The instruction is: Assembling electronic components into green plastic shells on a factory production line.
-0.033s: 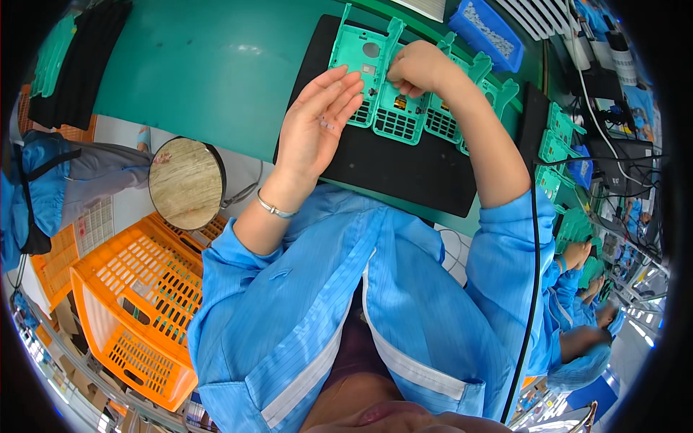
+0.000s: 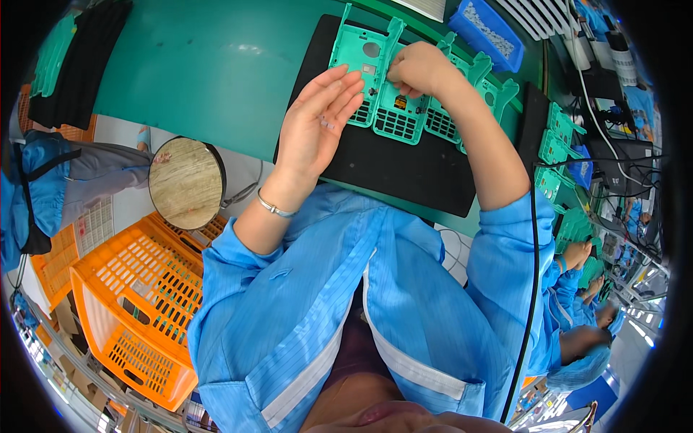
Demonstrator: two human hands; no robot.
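My left hand [image 2: 315,119] is turned palm up with its fingers stretched and slightly curled. Several small clear pieces [image 2: 328,123] lie in its palm. Just beneath its fingertips is a green plastic housing [image 2: 354,47] with a round hole and a grid of key openings. My right hand [image 2: 422,68] reaches down into the second green housing [image 2: 395,126], its fingers pinched together; whatever they hold is hidden. More green housings [image 2: 442,119] stand to the right in the same row, partly behind my right forearm. All rest on a black mat [image 2: 393,173].
A blue bin [image 2: 491,36] of small pale pieces sits beyond the row. Further green housings [image 2: 554,148] lie at the right, near a co-worker's hand [image 2: 576,255]. At left are black strips [image 2: 83,65], a round stool [image 2: 186,184] and an orange crate [image 2: 137,289].
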